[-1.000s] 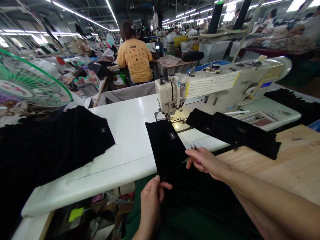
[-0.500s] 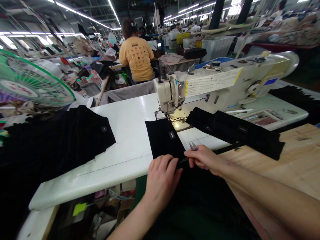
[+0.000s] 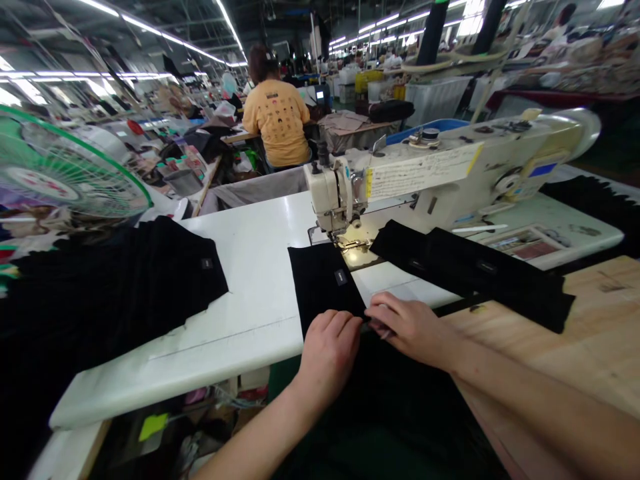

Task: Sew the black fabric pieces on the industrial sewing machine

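Note:
A black fabric piece (image 3: 318, 283) with a small label (image 3: 341, 277) lies on the sewing table, its far edge beside the presser foot of the sewing machine (image 3: 333, 207). My left hand (image 3: 327, 353) is closed on the near end of this piece, fingers curled over it. Close by on the right, my right hand (image 3: 413, 330) is closed too, thumb and fingertips pinching at the near right corner. The thread snips seen earlier in that hand do not show clearly now; its palm is hidden.
Two overlapping labelled black pieces (image 3: 480, 270) lie right of the needle, reaching over a wooden board (image 3: 595, 320). A large black fabric pile (image 3: 115, 287) covers the left of the white table (image 3: 240, 327). A green fan (image 3: 65, 167) stands behind it; a person in yellow (image 3: 277, 123) sits ahead.
My right hand has turned and closed at the fabric's corner, and the snip blades that stuck out of it no longer show. The left hand stays on the piece. The view shifts slightly.

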`<act>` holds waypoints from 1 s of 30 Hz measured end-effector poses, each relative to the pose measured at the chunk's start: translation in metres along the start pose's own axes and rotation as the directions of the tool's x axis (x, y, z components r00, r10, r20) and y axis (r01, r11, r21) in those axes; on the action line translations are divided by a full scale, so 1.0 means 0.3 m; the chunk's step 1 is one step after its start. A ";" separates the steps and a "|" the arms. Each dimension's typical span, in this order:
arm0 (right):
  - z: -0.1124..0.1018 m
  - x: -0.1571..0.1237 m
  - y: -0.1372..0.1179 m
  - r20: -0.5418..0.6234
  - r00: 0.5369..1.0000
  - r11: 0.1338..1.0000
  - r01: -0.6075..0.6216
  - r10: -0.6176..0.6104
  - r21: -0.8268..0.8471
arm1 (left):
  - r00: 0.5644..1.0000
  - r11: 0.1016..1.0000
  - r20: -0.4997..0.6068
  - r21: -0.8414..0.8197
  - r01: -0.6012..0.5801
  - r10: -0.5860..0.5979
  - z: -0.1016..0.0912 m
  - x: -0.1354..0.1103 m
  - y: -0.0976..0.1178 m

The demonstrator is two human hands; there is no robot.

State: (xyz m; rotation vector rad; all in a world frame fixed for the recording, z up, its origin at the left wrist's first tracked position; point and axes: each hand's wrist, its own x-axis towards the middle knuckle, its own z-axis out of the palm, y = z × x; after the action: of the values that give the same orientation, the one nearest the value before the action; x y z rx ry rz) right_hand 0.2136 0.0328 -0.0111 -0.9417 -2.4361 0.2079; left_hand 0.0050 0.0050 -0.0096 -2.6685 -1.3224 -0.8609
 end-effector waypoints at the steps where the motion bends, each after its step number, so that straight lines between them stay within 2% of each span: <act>1: 0.000 0.002 0.007 0.009 0.996 0.993 0.093 -0.093 -0.071 | 1.000 1.000 0.023 -0.009 0.019 -0.018 -0.006 0.013 -0.004; 3: 0.003 0.010 0.018 0.028 0.979 0.968 0.205 -0.203 -0.147 | 0.995 0.998 0.075 -0.008 0.060 -0.059 -0.022 0.046 -0.022; 5: 0.008 0.017 0.021 0.050 0.963 0.949 0.269 -0.264 -0.167 | 0.990 0.998 0.132 0.021 0.054 -0.056 -0.038 0.078 -0.049; 9: 0.021 0.019 0.017 0.075 0.950 0.931 0.312 -0.303 -0.190 | 0.963 0.995 0.265 0.067 -0.073 0.052 -0.047 0.106 -0.098; 11: 0.025 0.023 0.016 0.075 0.950 0.930 0.313 -0.304 -0.192 | 0.952 0.993 0.300 0.081 -0.091 0.063 -0.041 0.104 -0.112; 20: 0.010 0.127 0.062 0.147 0.969 0.974 0.213 -0.201 -0.074 | 0.950 0.993 0.304 0.069 -0.098 0.072 -0.013 0.162 -0.209; 30: 0.036 0.215 0.147 0.193 0.967 0.982 0.179 -0.164 -0.065 | 0.957 0.990 0.279 0.090 -0.109 0.081 0.005 0.238 -0.310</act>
State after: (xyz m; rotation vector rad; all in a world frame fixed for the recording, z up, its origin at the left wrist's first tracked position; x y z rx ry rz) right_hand 0.1935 0.1088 -0.0078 -0.7689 -2.7018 0.1407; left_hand -0.0292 0.1159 0.0058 -2.8174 -1.2327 -0.4092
